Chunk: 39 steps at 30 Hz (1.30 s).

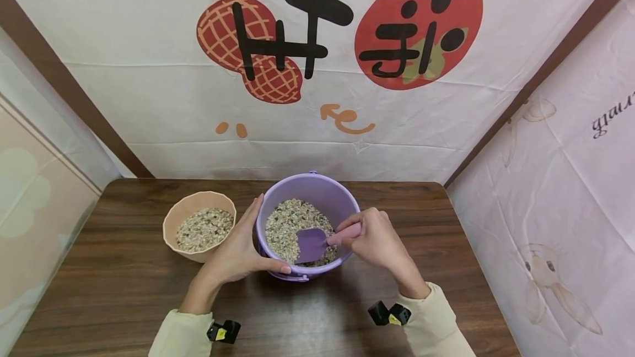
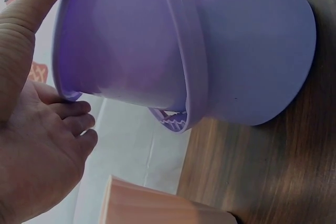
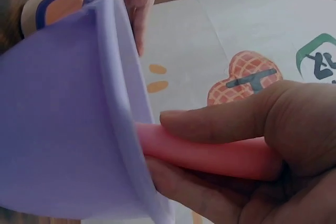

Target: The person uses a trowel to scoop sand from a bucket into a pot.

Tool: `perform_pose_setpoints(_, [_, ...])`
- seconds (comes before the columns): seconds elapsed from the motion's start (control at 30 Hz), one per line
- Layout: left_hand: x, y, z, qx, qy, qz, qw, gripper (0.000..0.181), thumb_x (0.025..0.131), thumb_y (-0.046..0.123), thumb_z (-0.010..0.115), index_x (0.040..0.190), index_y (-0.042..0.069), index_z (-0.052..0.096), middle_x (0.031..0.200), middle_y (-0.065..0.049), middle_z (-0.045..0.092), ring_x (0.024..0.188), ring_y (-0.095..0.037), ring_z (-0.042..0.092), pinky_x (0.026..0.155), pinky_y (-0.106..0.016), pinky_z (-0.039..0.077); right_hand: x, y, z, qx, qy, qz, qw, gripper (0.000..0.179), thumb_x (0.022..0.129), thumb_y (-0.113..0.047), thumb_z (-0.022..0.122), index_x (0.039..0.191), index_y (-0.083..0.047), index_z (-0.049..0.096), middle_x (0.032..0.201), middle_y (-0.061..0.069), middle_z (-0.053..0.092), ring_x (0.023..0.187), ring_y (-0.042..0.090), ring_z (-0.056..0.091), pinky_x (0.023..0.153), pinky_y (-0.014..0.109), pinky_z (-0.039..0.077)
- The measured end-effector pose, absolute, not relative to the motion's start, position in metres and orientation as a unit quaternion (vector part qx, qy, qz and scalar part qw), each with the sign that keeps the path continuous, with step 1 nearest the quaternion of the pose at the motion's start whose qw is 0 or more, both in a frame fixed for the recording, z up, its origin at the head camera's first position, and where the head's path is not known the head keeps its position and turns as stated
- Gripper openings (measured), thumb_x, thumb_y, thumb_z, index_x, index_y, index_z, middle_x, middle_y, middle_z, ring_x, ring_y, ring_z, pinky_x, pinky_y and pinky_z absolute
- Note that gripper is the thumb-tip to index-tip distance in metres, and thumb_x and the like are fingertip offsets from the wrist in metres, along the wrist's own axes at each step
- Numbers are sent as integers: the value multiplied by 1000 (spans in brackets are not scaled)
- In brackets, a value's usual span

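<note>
A purple bucket [image 1: 342, 198] holds pale, speckled flakes that look like mixed oats [image 1: 290, 222]. My left hand [image 1: 243, 249] holds the bucket at its left and near side, thumb along the near rim and fingertips at the left rim. In my right hand [image 1: 377, 238] is the pink handle [image 3: 210, 153] of a small shovel [image 1: 311, 244], gripped between thumb and curled fingers. Its purple blade lies in the flakes near the bucket's near right side. Left of the bucket stands a peach bowl [image 1: 171, 225] with similar flakes [image 1: 205, 229] in it.
Both containers stand on a dark wooden table [image 1: 109, 285]. The bucket's carrying handle [image 2: 197, 51] hangs down its outside. Behind the table hangs a white printed cloth [image 1: 307, 153]; more cloth panels [image 1: 536, 191] enclose the sides.
</note>
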<state>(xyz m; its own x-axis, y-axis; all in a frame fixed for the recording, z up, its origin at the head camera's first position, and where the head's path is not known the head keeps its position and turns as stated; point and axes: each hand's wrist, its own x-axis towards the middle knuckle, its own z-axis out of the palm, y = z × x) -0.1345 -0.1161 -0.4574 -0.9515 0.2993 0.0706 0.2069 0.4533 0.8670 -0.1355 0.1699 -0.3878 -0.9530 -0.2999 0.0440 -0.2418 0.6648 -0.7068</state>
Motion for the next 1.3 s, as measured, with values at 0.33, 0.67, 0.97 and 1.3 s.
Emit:
perform_pose_setpoints(0.33, [-134, -117, -458, 150, 852, 500, 41, 156, 48, 52, 101, 164, 10, 5, 167, -18, 12, 150, -37, 19, 118, -61, 21, -142, 164, -405, -118, 886, -447, 39, 19, 79, -2, 81, 89, -18, 84, 74, -10, 75, 86, 10, 72, 66, 26, 57])
perform_pose_setpoints(0.67, [-135, -115, -458, 151, 854, 496, 43, 156, 48, 53, 100, 164, 10, 5, 167, -19, 12, 150, -38, 19, 118, -62, 22, -143, 153, -419, -65, 879, -472, -24, 18, 72, -3, 89, 88, -11, 82, 72, -6, 75, 77, 11, 72, 66, 28, 56])
perform_pose_setpoints(0.97, [-136, -117, -459, 155, 851, 500, 42, 154, 50, 52, 100, 164, 9, 5, 167, -20, 12, 150, -39, 19, 118, -62, 20, -144, 143, -427, -59, 861, -501, -56, 16, 75, -6, 89, 88, -11, 82, 74, -2, 76, 70, 10, 68, 51, 26, 48])
perform_pose_setpoints(1.3, [-136, -118, -459, 158, 848, 504, 42, 156, 48, 52, 101, 164, 9, 4, 168, -18, 11, 151, -35, 16, 119, -59, 20, -137, 149, -430, -58, 831, -548, -70, 20, 77, -8, 89, 96, -9, 83, 82, -3, 77, 81, 14, 72, 67, 22, 55])
